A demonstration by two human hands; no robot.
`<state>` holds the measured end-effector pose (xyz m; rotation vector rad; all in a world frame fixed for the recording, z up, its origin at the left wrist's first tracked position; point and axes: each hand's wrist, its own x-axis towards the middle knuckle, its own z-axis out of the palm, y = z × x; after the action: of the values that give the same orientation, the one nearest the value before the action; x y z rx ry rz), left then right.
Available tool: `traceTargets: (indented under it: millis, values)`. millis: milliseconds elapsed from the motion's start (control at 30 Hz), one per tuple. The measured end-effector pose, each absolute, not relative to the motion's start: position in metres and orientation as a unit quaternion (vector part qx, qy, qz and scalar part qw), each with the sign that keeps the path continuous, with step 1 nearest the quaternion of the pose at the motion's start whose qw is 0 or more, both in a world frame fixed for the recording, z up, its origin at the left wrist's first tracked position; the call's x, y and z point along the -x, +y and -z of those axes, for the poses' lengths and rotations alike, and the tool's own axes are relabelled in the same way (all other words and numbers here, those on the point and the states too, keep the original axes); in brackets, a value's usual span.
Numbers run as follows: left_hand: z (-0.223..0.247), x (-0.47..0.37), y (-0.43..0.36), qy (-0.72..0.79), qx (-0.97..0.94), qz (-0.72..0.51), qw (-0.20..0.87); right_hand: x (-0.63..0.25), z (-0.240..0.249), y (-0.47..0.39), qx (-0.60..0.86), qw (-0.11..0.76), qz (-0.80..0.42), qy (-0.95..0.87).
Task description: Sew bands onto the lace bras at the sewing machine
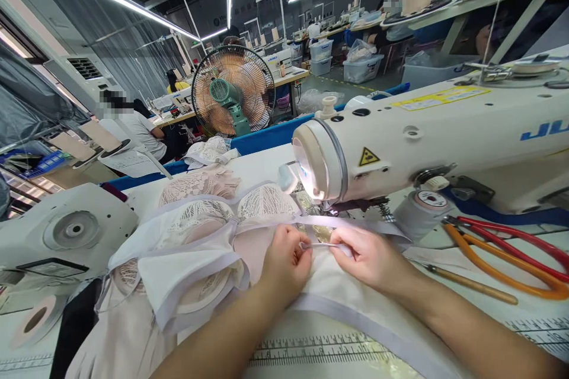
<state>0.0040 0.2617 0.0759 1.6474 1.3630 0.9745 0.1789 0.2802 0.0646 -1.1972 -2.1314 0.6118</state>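
Note:
Both my hands are in front of the sewing machine [329, 160], pinching a narrow light strap [323, 244] that is stretched between them. My left hand [284, 254] closes its fingers on one end, over a white bra [262, 207] with lace cups. My right hand [362, 254] grips the other end between thumb and fingers, just below the lit needle area. White fabric with a pale lilac edge band [347, 311] spreads beneath my wrists. More lace bras [195, 219] lie piled to the left.
Red-handled scissors [515, 234], orange-handled scissors [502, 272] and a wooden-handled awl [475, 284] lie at right. A printed ruler [311, 350] runs along the front. Another machine [71, 228] and a tape roll [38, 321] stand left. Beyond are a fan [233, 92] and seated people.

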Motion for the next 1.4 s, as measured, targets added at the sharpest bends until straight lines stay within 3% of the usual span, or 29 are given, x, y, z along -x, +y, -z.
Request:
traceTargets:
  millis: [100, 233, 333, 500, 633, 800, 1400]
  values:
    - [-0.084, -0.004, 0.250, 0.501, -0.661, -0.419, 0.369, -0.179, -0.063, 0.275, 0.429, 0.348, -0.125, -0.824]
    - [-0.085, -0.011, 0.247, 0.463, -0.486, -0.273, 0.689, -0.177, -0.058, 0.267, 0.366, 0.381, 0.028, -0.849]
    - [-0.079, -0.016, 0.255, 0.426, -0.337, -0.293, 0.787, -0.175, -0.055, 0.261, 0.331, 0.354, 0.092, -0.870]
    - [-0.072, -0.017, 0.260, 0.463, -0.257, -0.412, 0.742, -0.171, -0.058, 0.257, 0.335, 0.286, 0.116, -0.890]
    - [-0.070, -0.015, 0.261, 0.437, -0.260, -0.469, 0.723, -0.172, -0.064, 0.256, 0.327, 0.271, 0.047, -0.904]
    - [-0.070, -0.012, 0.264, 0.435, -0.269, -0.452, 0.730, -0.176, -0.063, 0.257, 0.315, 0.270, -0.047, -0.908]
    - [-0.069, -0.013, 0.258, 0.382, -0.348, -0.431, 0.740, -0.179, -0.062, 0.258, 0.280, 0.254, -0.107, -0.919]
